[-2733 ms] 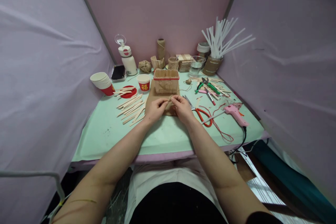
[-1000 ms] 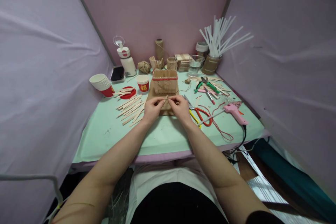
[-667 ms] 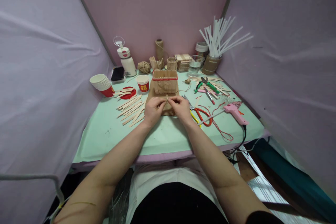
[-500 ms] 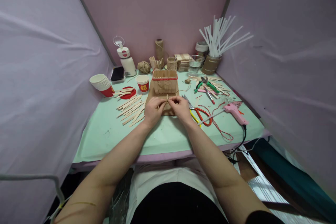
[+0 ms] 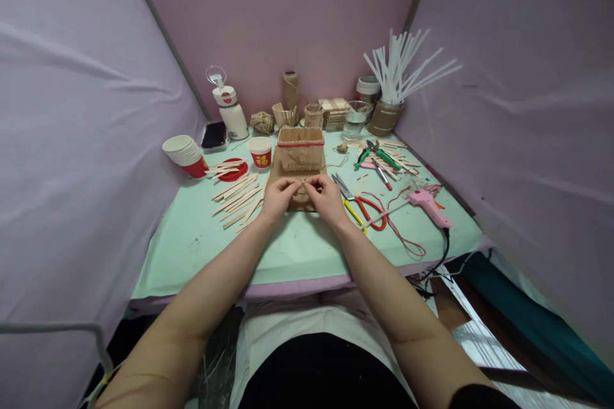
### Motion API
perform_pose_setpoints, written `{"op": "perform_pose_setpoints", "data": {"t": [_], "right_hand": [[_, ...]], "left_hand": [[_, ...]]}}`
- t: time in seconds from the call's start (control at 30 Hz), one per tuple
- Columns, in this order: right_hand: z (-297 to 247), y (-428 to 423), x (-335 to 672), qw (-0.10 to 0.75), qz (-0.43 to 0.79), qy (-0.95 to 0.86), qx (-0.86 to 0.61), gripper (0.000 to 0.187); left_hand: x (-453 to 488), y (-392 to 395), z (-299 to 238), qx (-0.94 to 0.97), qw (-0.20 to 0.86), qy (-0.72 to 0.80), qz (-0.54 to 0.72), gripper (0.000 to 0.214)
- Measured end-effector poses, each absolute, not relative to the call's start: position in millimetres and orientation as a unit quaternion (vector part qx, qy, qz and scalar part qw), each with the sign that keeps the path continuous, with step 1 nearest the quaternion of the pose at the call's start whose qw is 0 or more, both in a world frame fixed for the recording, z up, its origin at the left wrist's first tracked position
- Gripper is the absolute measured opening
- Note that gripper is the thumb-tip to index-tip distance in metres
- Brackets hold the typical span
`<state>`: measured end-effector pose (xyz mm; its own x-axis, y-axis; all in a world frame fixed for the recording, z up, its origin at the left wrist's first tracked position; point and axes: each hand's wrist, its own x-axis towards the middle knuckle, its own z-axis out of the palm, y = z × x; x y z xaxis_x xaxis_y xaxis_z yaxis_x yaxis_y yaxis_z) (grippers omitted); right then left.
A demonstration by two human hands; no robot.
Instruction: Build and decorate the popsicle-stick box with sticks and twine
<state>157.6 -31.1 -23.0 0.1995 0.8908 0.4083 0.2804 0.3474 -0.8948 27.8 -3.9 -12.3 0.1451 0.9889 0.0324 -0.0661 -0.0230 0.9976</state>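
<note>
My left hand and my right hand meet fingertip to fingertip over a brown cardboard base. Both are closed in a pinch on a tiny bit of tan twine, mostly hidden by the fingers. Just behind them stands a box of wooden craft sticks with a red cord round its upper edge. A loose strand of twine curls out at the box's right side. Scissors with red handles lie open beside my right hand.
Craft sticks are spread at left, near a paper cup and stacked cups. At right lie green-handled pliers, red cord and a pink glue gun. A glass of water stands at the back.
Both hands have shifted very slightly to the left, still pinched together. The twine end that stuck up between the fingertips now shows less.
</note>
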Motion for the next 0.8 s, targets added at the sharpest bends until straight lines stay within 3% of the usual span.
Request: {"op": "perform_pose_setpoints", "data": {"t": [0.1,0.2,0.3,0.43,0.57,0.8], "right_hand": [[-18.3,-36.1,155.9,0.587,0.197,-0.627,-0.472,0.01],[-15.5,-40.0,154.6,0.575,0.158,-0.664,-0.452,0.007],[-15.0,-40.2,154.1,0.582,0.167,-0.643,-0.469,0.008],[-16.5,-36.3,154.9,0.592,0.212,-0.596,-0.499,0.013],[-17.7,-34.6,157.0,0.599,0.226,-0.587,-0.496,0.016],[-16.4,-39.1,156.6,0.609,0.183,-0.613,-0.47,0.012]], "left_hand": [[23.9,-0.4,-8.8,0.403,0.735,0.376,0.394,0.02],[20.2,1.5,-6.6,0.343,0.812,0.338,0.33,0.022],[21.7,0.9,-7.6,0.389,0.759,0.351,0.386,0.023],[26.4,-0.9,-12.1,0.493,0.602,0.403,0.482,0.027],[26.9,-1.3,-14.2,0.555,0.514,0.426,0.497,0.03],[24.8,-1.1,-12.5,0.457,0.695,0.363,0.42,0.03]]}}
